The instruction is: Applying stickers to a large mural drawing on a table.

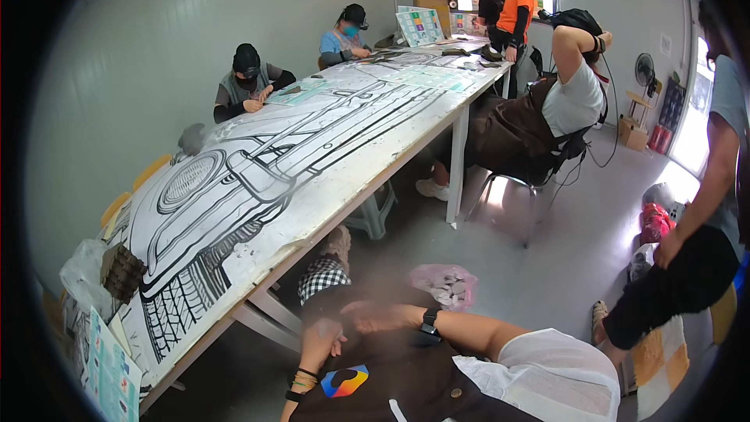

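My left hand (322, 341), with bands round its wrist, is low in the head view over my dark brown apron (375, 375). Its fingers curl inward; whatever may be in them is hidden. My right hand (373, 317) comes in from the right, a black wristwatch (430, 322) on its wrist, and lies close beside the left one. A hazy smear covers its fingers, so their pose does not show. Both hands are off the table, over my lap. Just beyond them lies black-and-white checked cloth (323, 278).
A long white table (328, 187) bearing a large black line drawing runs away at the left. Several people sit or stand around it. A brown block-like stack (122, 273) and a clear plastic bag (84, 270) rest at its near end. A pink bag (444, 286) lies on the floor.
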`<state>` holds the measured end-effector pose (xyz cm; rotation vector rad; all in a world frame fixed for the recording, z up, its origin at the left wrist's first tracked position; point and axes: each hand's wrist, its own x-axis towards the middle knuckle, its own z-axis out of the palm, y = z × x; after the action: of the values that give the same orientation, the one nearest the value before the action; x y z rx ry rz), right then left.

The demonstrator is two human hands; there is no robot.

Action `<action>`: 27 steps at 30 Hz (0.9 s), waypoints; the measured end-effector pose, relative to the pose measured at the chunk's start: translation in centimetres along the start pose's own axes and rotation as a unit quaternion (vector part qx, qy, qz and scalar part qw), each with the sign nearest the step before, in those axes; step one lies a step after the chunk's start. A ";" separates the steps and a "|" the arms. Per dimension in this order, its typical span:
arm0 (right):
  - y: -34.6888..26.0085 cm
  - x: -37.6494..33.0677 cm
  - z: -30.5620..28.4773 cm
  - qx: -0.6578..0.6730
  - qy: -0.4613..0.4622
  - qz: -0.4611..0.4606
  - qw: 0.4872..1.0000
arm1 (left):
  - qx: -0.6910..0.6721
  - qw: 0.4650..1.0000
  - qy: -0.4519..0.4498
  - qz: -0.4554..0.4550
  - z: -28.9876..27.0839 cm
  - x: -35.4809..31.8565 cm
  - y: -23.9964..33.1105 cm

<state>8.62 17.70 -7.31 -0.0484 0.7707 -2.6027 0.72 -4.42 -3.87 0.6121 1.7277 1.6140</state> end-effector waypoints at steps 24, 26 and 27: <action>-0.4 0.3 -0.7 -0.003 0.041 0.043 0.998 | -0.019 1.000 -0.015 0.004 -0.5 -0.3 0.1; -0.4 0.3 -0.7 -0.018 0.038 0.044 0.998 | -0.021 1.000 -0.012 0.000 -0.5 -0.3 0.0; -0.4 0.2 -0.7 -0.018 0.039 0.044 0.998 | -0.019 1.000 -0.013 0.002 -0.5 -0.3 0.0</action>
<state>8.16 18.29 -7.71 0.0754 0.8291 -2.5211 0.54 -4.97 -3.82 0.6163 1.6739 1.6308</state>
